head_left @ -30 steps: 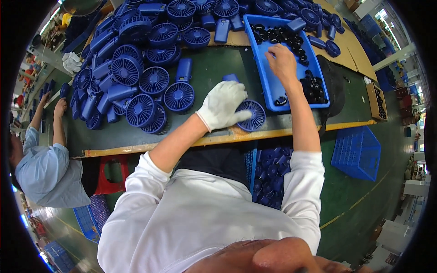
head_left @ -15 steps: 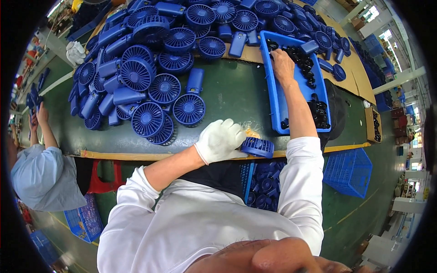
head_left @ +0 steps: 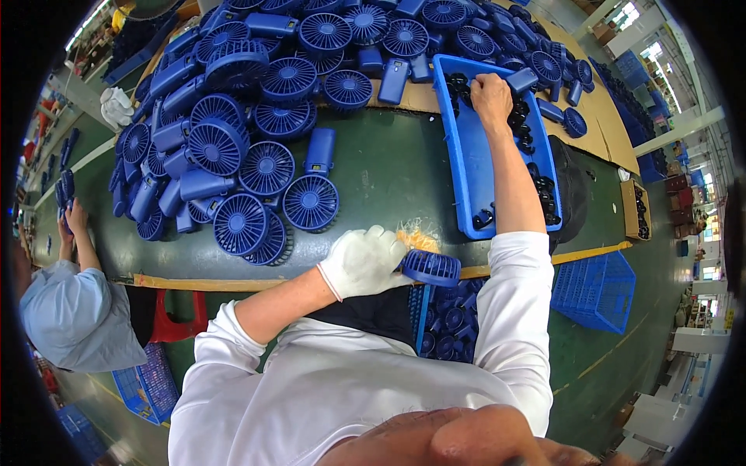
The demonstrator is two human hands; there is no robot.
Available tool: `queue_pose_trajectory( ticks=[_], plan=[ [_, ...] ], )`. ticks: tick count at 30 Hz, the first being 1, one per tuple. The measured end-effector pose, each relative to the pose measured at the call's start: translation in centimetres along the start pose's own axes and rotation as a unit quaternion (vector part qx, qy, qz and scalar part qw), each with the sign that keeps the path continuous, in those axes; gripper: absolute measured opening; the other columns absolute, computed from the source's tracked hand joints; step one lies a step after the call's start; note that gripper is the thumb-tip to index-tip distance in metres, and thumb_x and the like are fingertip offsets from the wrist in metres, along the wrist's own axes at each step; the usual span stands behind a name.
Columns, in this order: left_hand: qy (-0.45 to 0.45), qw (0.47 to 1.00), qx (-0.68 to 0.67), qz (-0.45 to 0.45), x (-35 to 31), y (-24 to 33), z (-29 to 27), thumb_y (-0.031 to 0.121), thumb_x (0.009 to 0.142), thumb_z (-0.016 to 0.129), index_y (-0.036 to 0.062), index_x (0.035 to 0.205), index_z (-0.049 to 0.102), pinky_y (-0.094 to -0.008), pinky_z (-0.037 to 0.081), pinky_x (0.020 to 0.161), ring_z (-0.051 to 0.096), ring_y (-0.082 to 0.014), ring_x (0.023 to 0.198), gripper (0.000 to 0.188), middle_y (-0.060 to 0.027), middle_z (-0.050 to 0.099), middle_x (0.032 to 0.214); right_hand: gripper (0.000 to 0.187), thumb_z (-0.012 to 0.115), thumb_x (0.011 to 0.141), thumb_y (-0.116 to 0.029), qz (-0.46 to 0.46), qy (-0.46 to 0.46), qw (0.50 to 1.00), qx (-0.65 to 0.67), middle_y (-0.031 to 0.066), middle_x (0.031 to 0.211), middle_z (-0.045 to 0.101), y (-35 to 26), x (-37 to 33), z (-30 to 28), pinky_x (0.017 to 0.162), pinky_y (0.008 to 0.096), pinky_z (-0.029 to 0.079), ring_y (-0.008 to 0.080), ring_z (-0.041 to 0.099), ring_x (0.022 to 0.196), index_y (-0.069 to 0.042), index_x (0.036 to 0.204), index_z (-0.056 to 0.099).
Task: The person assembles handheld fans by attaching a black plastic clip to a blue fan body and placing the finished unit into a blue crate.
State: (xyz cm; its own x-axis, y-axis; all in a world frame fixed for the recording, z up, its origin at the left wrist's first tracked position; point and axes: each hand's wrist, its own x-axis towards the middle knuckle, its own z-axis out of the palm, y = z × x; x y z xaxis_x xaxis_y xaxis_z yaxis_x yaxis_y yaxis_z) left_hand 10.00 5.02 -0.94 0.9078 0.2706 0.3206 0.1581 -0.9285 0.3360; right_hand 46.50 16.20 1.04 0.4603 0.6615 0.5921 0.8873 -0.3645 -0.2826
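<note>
My left hand (head_left: pixel 364 261), in a white glove, grips a blue handheld fan (head_left: pixel 431 268) at the table's front edge. The fan's round head points right, and its handle is hidden by the glove. My bare right hand (head_left: pixel 491 99) is inside the far part of a blue plastic tray (head_left: pixel 468 221), over small black parts (head_left: pixel 519 116). Its fingers are curled down, and what they hold, if anything, is hidden. Beside the left glove lies a tuft of yellowish strands (head_left: pixel 417 239) on the table.
A big heap of blue fans (head_left: pixel 268 167) covers the table's left and far side. One fan body (head_left: pixel 522 79) rests across the tray's right rim. A black cloth-like item (head_left: pixel 571 186) lies right of the tray. Blue crates (head_left: pixel 594 291) stand below; a co-worker (head_left: pixel 74 311) sits left.
My right hand has shifted right within the tray, its fingers now curled more tightly. The left glove still grips the fan, which is turned slightly. The view has swung a little.
</note>
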Motion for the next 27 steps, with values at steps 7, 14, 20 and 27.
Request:
queue_pose_trajectory(
  ticks=[7,14,20,27],
  plan=[
    [-0.070,0.990,-0.120,-0.038,-0.4,-0.7,1.2,0.050,0.073,0.072,0.0070,0.077,0.066,-0.0425,0.054,0.055,0.066,-0.0311,0.067,0.044,-0.0131,0.064,0.071,0.037,0.060,0.085,-0.044,0.031,-0.209,0.971,-0.115,0.0182,0.101,0.070,-1.2,1.7,2.7,0.079,0.0491,0.053,0.0385,0.067,0.097,-0.014,0.102,0.072],
    [0.039,0.998,-0.042,-0.020,-1.8,0.9,1.3,0.053,0.072,0.070,0.0079,0.073,0.062,-0.0393,0.052,0.052,0.063,-0.0264,0.066,0.046,-0.0074,0.062,0.072,0.038,0.053,0.083,-0.016,-0.065,-0.027,0.995,-0.067,0.0239,0.106,0.068,5.8,4.2,5.1,0.086,0.0460,0.051,0.0405,0.065,0.097,-0.002,0.114,0.068],
    [-0.003,0.994,-0.105,0.012,-0.5,1.0,-0.5,0.054,0.072,0.068,0.0063,0.075,0.069,-0.0434,0.053,0.054,0.067,-0.0332,0.066,0.048,-0.0138,0.067,0.071,0.034,0.048,0.083,0.006,0.143,-0.069,0.872,0.464,0.0136,0.104,0.069,9.4,0.5,-4.4,0.077,0.0286,0.054,0.0194,0.067,0.088,0.005,0.111,0.066],
    [0.122,0.866,-0.360,-0.325,-1.9,-1.0,-1.6,0.054,0.082,0.062,0.0013,0.074,0.071,-0.0341,0.052,0.064,0.068,-0.0264,0.065,0.054,-0.0167,0.065,0.065,0.018,0.055,0.095,-0.003,0.144,-0.058,0.825,0.544,0.0093,0.089,0.068,-8.7,-17.0,-14.9,0.066,0.0254,0.052,0.0136,0.064,0.074,0.007,0.104,0.066]
  ],
)
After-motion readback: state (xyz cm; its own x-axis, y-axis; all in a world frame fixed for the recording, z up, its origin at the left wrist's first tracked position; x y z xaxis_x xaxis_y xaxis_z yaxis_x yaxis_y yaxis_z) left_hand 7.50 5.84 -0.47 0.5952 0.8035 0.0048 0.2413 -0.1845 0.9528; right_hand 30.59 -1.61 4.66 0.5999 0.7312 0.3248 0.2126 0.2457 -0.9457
